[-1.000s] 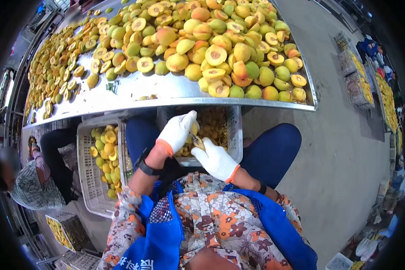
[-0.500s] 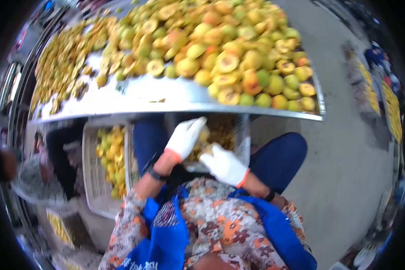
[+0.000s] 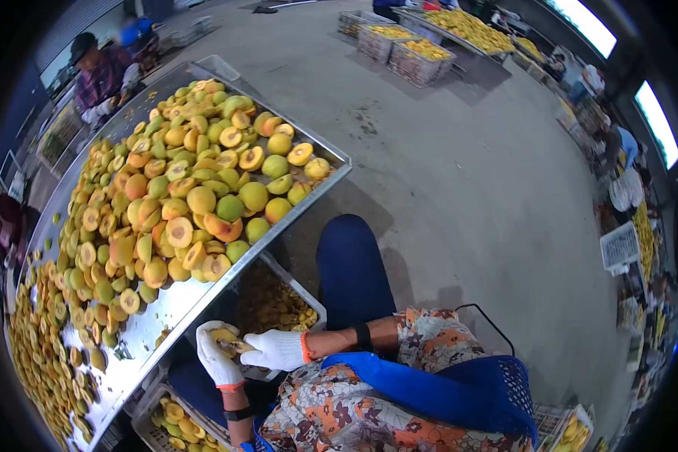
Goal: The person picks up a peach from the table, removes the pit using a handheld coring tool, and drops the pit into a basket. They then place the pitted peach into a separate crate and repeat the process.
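My left hand (image 3: 217, 360), in a white glove with an orange cuff, is closed around a yellow peach half (image 3: 223, 334). My right hand (image 3: 277, 351), gloved alike, has its fingers pinched together right at the fruit; I cannot tell what lies between them. Below and beyond the hands stands a crate (image 3: 318, 307) with brownish-yellow scraps in it. A metal-topped table (image 3: 175, 322) runs along the left, heaped with cut and whole peaches (image 3: 201, 200).
A crate of peach pieces (image 3: 175, 423) stands below the table's near edge. Across the table sits a person (image 3: 102, 79) in a dark hat. Farther off are crates (image 3: 422, 64) and another fruit-laden table (image 3: 471, 30). More people and crates line the right side.
My view has swung to the right and up, so the table now slants at the left and more of the floor shows. Both hands stay close together at the fruit.
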The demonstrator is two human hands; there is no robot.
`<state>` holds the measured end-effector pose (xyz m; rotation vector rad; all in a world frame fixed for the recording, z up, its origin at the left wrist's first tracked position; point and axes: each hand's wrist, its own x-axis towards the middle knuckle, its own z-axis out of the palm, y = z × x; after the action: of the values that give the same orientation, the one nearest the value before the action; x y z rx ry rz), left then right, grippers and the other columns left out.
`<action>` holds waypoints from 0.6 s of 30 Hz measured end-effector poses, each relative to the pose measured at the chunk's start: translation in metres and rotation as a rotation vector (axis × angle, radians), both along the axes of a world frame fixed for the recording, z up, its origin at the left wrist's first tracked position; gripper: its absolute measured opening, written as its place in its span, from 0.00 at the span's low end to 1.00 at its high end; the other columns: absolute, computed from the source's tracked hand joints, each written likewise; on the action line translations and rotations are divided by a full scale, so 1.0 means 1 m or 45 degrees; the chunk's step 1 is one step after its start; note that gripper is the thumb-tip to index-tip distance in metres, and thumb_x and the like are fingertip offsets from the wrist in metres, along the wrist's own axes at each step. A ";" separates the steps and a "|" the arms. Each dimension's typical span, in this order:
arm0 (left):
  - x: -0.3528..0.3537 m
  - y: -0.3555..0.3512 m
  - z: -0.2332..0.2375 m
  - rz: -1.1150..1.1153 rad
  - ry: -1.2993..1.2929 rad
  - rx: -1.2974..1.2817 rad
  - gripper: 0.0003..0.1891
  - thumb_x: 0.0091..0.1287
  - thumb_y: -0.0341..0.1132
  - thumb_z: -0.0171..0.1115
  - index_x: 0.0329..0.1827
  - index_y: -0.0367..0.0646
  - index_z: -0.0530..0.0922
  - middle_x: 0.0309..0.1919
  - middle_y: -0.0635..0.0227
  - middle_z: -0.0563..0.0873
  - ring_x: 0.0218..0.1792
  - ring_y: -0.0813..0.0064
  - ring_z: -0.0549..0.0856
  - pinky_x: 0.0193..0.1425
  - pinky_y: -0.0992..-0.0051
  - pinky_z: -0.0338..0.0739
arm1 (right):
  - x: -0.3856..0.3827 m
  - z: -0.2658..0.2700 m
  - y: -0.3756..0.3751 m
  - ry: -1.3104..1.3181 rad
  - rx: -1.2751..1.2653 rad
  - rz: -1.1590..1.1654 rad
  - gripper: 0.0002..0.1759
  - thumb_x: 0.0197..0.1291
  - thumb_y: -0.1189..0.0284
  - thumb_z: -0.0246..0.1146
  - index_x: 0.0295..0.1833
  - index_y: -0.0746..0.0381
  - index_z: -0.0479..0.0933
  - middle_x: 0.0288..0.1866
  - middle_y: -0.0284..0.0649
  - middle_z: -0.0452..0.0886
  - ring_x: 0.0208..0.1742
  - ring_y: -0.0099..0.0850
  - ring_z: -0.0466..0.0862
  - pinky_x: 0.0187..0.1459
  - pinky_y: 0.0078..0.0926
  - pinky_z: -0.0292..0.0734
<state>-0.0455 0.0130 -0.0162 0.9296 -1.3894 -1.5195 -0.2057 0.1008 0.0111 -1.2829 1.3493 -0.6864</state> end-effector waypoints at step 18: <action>0.000 0.008 0.041 0.155 -0.072 0.085 0.16 0.83 0.40 0.47 0.56 0.40 0.81 0.42 0.66 0.87 0.44 0.79 0.84 0.51 0.75 0.80 | 0.011 0.015 -0.014 -0.745 0.371 -0.042 0.08 0.80 0.63 0.55 0.50 0.53 0.66 0.20 0.24 0.63 0.13 0.17 0.62 0.14 0.20 0.53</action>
<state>-0.0453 0.0211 0.0247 1.0861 -1.3035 -1.4654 -0.1945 0.0872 0.0262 -0.7462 0.9425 -0.7794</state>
